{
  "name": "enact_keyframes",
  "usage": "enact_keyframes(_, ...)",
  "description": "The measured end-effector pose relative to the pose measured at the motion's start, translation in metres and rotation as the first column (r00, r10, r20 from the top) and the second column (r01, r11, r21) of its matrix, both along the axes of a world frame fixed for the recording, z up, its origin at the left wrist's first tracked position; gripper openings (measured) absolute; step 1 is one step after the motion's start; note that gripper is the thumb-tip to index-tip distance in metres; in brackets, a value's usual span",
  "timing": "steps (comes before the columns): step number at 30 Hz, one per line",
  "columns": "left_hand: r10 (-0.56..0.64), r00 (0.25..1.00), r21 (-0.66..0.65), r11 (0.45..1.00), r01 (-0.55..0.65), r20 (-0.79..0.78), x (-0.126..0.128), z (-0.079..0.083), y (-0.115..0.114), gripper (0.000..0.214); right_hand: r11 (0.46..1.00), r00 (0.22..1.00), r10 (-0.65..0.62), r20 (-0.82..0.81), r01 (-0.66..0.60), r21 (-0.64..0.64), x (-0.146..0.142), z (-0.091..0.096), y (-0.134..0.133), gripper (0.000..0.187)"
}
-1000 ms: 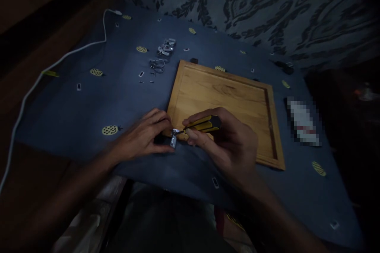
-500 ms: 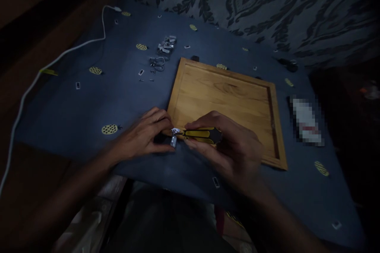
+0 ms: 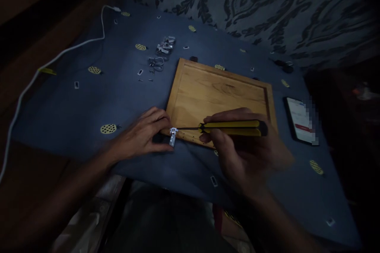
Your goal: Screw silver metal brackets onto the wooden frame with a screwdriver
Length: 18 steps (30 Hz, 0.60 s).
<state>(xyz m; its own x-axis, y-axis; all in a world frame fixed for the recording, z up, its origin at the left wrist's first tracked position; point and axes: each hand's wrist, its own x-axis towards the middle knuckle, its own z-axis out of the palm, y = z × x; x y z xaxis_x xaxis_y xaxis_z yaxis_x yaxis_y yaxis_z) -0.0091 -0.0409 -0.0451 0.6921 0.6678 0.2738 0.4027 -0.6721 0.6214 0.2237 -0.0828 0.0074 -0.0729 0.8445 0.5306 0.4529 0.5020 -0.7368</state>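
Observation:
A wooden cabinet door [image 3: 225, 95] with a raised frame lies on the blue patterned cloth. At its near-left corner is a metal cabinet hinge [image 3: 172, 136]. My left hand [image 3: 148, 132] is closed around that corner, fingers over the wood and thumb against the hinge arm. In my right hand [image 3: 246, 146] is a yellow-and-black screwdriver [image 3: 234, 127], held almost level above the door's near edge. Its thin shaft points left and the tip reaches the hinge; whether it sits in a screw I cannot tell. Small dark holes show along the door's edge beside it.
Several more hinges [image 3: 166, 45] and a few loose screws [image 3: 151, 80] lie beyond my left hand. A phone [image 3: 299, 120] rests right of the door. A white cable [image 3: 68, 50] runs along the left side, and a dark object [image 3: 286, 66] lies at the far right.
My right hand and the screwdriver handle have moved right, away from the hinge, and the long shaft now shows. My left hand stays at the corner.

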Motion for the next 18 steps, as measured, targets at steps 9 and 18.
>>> enact_keyframes(9, 0.000, 1.000, 0.013, 1.000, 0.000, -0.011, 0.001, 0.002, -0.001, 0.044, 1.000, 0.999, 0.027, 0.031, -0.028, 0.009, -0.003, -0.008, 0.007, 0.004)
enact_keyframes(18, 0.001, 1.000, 0.024, 1.000, -0.001, -0.004, 0.001, 0.001, 0.000, 0.042, 0.998, 0.995, 0.055, 0.085, -0.058, 0.028, -0.005, -0.009, 0.012, 0.006)
